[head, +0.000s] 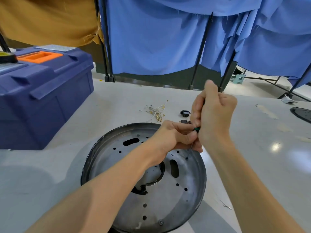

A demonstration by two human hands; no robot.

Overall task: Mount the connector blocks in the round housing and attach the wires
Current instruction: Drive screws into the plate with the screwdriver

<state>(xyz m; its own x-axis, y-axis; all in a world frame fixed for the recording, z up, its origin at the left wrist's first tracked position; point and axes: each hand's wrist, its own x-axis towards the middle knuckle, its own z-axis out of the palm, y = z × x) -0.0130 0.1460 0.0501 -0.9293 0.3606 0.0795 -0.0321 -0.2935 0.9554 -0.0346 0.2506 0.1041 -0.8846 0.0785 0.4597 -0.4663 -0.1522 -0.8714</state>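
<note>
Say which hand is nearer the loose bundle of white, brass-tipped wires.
Left. The left hand is just this side of the wires; the right hand is farther off to their right.

Blue cloth [151, 39] hangs from black poles [201, 52] behind the pale bench [252, 148]; tan cloth [47, 19] left, above a navy toolbox [50, 98]

A round, shallow dark metal housing [185, 182] lies open side up toward the table's near edge, its floor pierced with round holes and oblong slots. Beyond its far rim lies a loose bundle of white wires with brass terminals [156, 112]. Right of the bundle sits a black plastic connector block [184, 113], with a second black block [184, 122] nearer the rim and partly hidden.
</note>
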